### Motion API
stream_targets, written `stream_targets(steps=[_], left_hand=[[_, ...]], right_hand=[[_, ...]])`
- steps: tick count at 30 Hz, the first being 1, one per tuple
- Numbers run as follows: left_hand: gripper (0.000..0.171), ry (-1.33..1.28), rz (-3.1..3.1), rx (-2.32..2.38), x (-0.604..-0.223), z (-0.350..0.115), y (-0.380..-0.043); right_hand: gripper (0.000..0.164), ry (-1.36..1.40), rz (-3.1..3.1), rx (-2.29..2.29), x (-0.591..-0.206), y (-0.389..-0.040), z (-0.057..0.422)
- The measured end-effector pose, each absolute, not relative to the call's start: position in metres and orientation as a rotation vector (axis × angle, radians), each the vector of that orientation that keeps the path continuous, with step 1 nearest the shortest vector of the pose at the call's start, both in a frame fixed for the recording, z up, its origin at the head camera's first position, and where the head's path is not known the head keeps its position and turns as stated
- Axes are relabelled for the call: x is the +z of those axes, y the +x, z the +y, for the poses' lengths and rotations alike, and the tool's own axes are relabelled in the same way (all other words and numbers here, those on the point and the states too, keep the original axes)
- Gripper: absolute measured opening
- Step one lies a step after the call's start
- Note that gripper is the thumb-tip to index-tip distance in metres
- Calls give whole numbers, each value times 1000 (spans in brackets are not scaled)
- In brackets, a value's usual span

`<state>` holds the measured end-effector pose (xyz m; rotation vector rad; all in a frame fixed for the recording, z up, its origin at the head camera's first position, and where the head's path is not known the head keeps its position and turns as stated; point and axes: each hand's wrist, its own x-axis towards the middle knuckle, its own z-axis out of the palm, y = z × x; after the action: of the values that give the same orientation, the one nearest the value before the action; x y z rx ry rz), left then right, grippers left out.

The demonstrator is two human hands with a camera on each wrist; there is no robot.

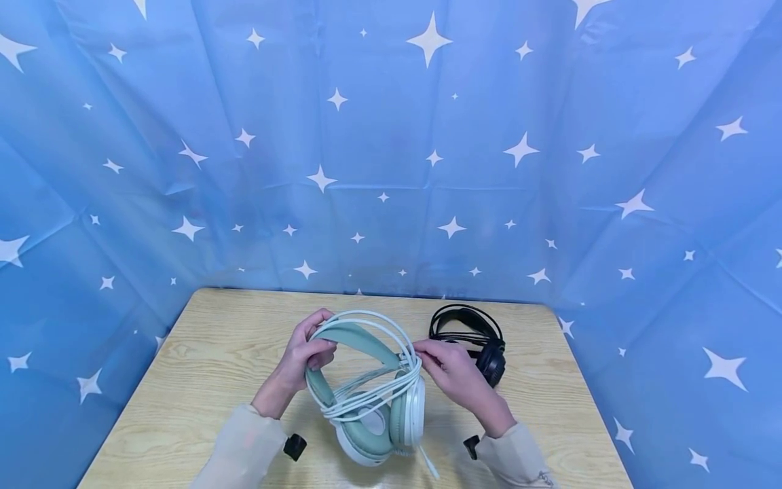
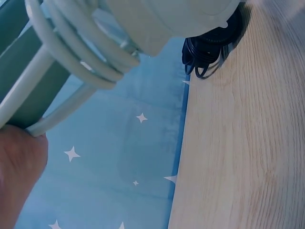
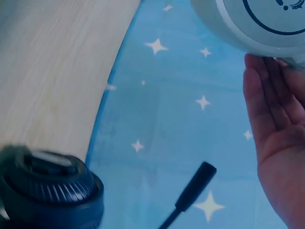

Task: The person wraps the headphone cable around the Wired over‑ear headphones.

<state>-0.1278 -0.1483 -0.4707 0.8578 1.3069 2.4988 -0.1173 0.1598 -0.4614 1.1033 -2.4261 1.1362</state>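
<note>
A mint-green and white headset (image 1: pixel 413 411) is held up over the table, tilted, its ear cups low and its headband toward the top. My left hand (image 1: pixel 305 350) grips the headband, with the thumb on the near side. Several turns of pale cable (image 1: pixel 379 397) wrap around the headband and ear cups. At the headset's right side, my right hand (image 1: pixel 455 377) pinches the cable near the headband's end. From the right wrist, that hand's fingertips lie right below the round ear cup (image 3: pixel 267 24). A thin microphone boom (image 1: pixel 430 462) sticks out at the bottom.
A black headset (image 1: pixel 491 363) with coiled cable lies at the table's back right, behind my right hand. Its microphone (image 3: pixel 195 186) shows in the right wrist view. The wooden table (image 1: pixel 201 380) ends at a blue star-patterned curtain (image 1: pixel 391 136).
</note>
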Motion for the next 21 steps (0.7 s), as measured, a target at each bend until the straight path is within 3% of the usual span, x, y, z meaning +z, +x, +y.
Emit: stream_targets(steps=[11,15,21], left_hand=[[22,712,1538,2482,-465,-144,-127],[18,630,1584,2465,-462,-142,-127],[14,498,1711,2411,-457,-139,-129]], right_hand=[[39,1001,-2592,1832,-458,-111,163],[45,1002,-2594,1748,-461,-114,161],[39,1090,-2548,1416,-467,-119,161]])
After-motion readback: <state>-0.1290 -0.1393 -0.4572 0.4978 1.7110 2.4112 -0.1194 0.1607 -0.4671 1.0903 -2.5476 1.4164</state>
